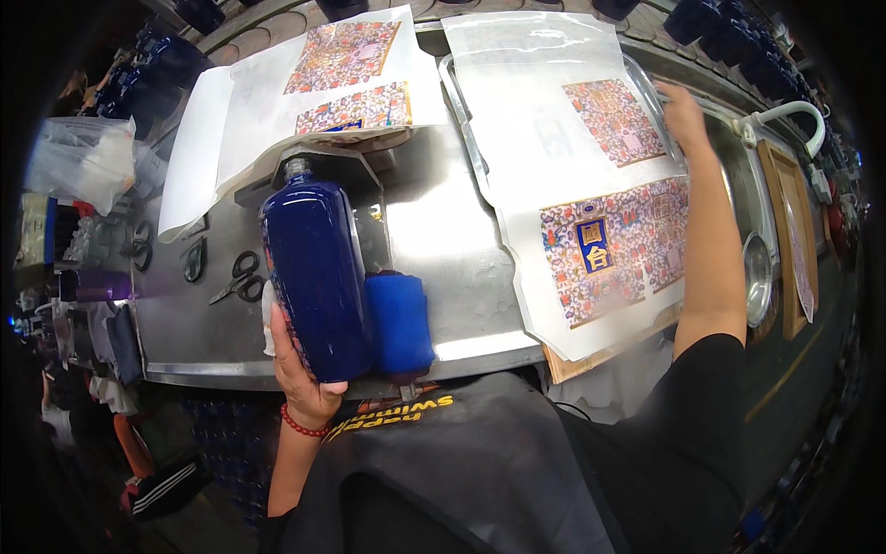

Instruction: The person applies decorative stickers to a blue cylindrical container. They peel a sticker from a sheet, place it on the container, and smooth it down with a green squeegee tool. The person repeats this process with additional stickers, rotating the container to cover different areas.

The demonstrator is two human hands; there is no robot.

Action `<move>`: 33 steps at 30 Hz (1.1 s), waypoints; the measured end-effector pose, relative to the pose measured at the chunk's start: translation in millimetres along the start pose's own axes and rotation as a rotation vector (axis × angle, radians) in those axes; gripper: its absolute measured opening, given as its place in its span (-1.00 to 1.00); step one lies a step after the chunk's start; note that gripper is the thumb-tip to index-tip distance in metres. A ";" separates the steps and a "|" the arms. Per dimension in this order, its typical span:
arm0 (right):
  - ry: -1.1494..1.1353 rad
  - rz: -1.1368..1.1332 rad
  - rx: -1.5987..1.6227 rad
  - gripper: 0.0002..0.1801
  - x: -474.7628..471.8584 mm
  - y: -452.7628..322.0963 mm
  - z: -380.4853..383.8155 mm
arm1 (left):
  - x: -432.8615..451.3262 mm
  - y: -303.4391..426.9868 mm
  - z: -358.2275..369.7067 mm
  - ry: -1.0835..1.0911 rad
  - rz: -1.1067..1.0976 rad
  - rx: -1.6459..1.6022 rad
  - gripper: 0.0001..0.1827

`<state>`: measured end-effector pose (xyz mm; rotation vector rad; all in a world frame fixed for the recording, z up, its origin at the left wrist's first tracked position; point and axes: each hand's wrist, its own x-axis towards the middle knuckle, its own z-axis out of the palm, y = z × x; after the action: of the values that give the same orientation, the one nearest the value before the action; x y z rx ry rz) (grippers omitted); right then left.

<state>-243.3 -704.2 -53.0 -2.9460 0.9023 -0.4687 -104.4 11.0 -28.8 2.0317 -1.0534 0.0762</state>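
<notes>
My left hand [304,391] holds a glossy dark blue glass bottle [315,277] around its base. The bottle lies tilted, its neck pointing away from me into a dark angled stand [336,166]. Floral decoration shows along the bottle's left side. Further right, my right hand [684,118] is at the far right rim of a metal tray [477,152], beside the printed sheets; its fingertips are blurred, so their grip is unclear. A floral decal sheet [602,294] with a blue and gold panel lies over the tray's near side. Another floral print [612,121] shows beyond it, under translucent film.
A blue cloth roll [399,322] sits right of the bottle. Scissors [239,278] and other small tools lie leftward on the steel table [450,256]. More decal sheets [249,118] curl at the back. A metal bowl [756,280], white faucet [789,118] and wooden frame [772,180] stand right.
</notes>
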 end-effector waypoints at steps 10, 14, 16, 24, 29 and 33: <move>-0.246 1.178 1.211 -0.62 -88.1 130.9 7.4 | -0.2 2.7 2.5 0.033 0.021 0.004 0.27; -0.270 0.415 1.113 -0.68 -30.4 39.5 -63.4 | -4.1 3.3 3.2 0.032 -0.043 -0.077 0.30; -0.303 0.021 0.536 -0.59 -6.7 -15.0 -63.3 | -5.7 2.8 4.0 0.050 -0.058 -0.062 0.30; -0.212 -0.164 -0.470 -0.28 25.1 -90.2 -1.9 | -8.3 0.9 3.4 0.036 -0.051 -0.034 0.29; -0.076 -0.086 -0.326 -0.43 62.8 -63.5 10.0 | -9.1 -0.5 1.7 0.001 -0.021 -0.006 0.28; -0.039 0.119 -0.127 -0.30 90.1 -34.5 27.7 | -11.6 -1.9 1.9 0.006 -0.029 -0.004 0.30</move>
<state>-145.5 -726.9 -50.7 -2.9775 1.1356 -0.3610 -111.1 17.9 -35.8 2.0412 -1.0192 0.0645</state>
